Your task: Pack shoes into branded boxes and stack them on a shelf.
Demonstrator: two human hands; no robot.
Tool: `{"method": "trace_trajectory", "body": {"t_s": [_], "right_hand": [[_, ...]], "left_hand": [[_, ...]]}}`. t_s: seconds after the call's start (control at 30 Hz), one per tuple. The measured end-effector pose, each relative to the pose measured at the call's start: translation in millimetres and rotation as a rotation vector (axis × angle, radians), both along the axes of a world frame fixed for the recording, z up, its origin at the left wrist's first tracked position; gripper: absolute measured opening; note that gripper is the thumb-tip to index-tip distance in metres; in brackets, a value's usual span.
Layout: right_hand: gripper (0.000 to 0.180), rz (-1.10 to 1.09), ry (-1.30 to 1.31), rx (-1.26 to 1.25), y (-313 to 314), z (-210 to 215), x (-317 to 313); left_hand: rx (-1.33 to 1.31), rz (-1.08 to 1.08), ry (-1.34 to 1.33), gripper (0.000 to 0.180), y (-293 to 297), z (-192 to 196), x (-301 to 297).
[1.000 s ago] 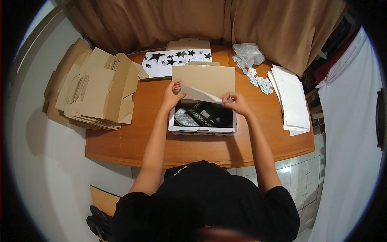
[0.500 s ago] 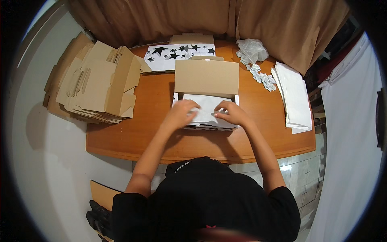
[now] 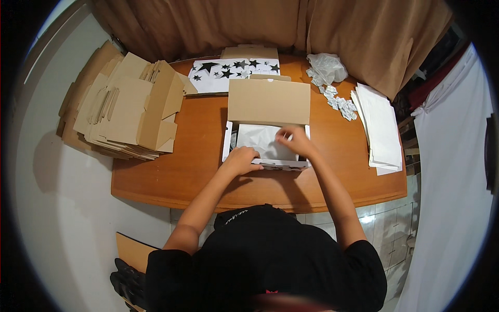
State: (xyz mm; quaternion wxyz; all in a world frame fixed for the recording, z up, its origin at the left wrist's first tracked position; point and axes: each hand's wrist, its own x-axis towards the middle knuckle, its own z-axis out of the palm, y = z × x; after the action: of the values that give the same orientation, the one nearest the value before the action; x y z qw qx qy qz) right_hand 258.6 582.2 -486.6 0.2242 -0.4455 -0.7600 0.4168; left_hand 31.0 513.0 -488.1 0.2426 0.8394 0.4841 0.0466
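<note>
Head view: white tissue sheet (image 3: 262,140), lifted a second ago, now lies flat inside your open box (image 3: 267,101). Left hand (image 3: 240,158) rests curled on the box's front edge; right hand (image 3: 295,141) presses the sheet, gripping nothing.

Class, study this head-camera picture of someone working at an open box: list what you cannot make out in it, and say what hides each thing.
- Contents of the open box: covered by the white paper sheet and both hands.
- Left hand fingertips: curled over the box's front edge.
- Right hand grip: fingers too small to tell.
- Small white pieces: too small to identify.
- Dark item at the lower left: cut off by the fisheye rim.
</note>
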Motion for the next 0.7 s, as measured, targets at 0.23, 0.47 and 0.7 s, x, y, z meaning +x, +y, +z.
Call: {"method": "trace_trajectory", "body": {"t_s": [0.23,0.47,0.7], "right_hand": [[0.058,-0.871,0.124,0.455,74,-48,39],[0.044,-0.722,0.726,0.032,45,-22,39],[0.045,-0.491,0.878,0.282,-24,-56,43]], "left_hand": [[0.161,0.250,-0.429,0.015,-6,14,-23],[0.435,0.453,-0.537,0.011,-21,2,-47],[0.510,0.366,-0.517,0.006,-62,-25,-16]]}}
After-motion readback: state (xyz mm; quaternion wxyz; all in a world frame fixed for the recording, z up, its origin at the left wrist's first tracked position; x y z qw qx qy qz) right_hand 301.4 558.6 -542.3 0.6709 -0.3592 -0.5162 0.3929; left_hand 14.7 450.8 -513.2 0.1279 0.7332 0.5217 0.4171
